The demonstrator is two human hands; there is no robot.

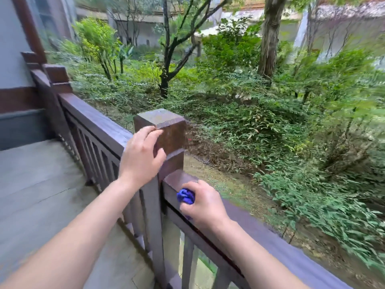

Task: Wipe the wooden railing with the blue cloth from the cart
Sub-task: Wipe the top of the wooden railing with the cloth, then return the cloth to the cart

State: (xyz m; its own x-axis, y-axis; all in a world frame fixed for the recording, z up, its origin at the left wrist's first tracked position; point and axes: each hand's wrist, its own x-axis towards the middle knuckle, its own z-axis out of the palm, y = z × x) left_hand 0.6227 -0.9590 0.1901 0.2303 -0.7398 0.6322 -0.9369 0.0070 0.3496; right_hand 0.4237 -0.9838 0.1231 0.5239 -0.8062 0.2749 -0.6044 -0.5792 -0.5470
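Note:
A dark brown wooden railing (93, 119) runs from the far left wall toward me, broken by a square post (166, 126) in the middle. My left hand (141, 157) lies flat against the near side of that post, fingers spread over its upper edge. Just right of the post, my right hand (205, 202) is closed around a bunched blue cloth (186, 196) and presses it onto the top rail. Only a small bundle of the cloth shows at my thumb side. The cart is out of sight.
A grey paved terrace floor (37, 184) lies on the left, inside the railing. Beyond the railing the ground drops to a garden of shrubs and trees (260, 111). A grey wall with brown trim (14, 59) stands at the far left.

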